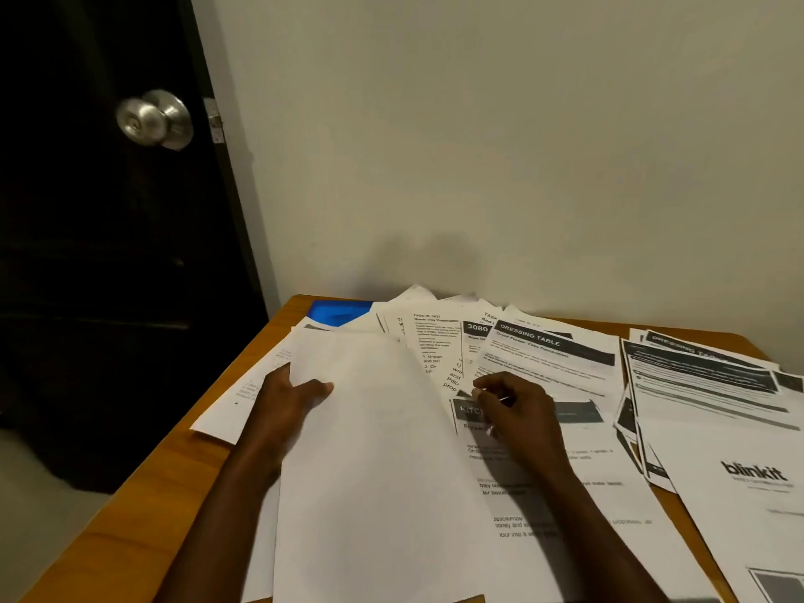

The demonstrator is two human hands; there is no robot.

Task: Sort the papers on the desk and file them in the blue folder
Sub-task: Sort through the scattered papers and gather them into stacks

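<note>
Left fingers grip blank sheet edge.

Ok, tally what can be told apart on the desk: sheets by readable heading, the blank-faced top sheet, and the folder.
DRESSING TABLE sheets: 2
3080 sheet: 1
KITC sheet: 1
blinkit sheet: 1
Blank-faced sheet: 1
Blue folder: 1
Total: 7
The other fanned sheets overlap too much to count.
</note>
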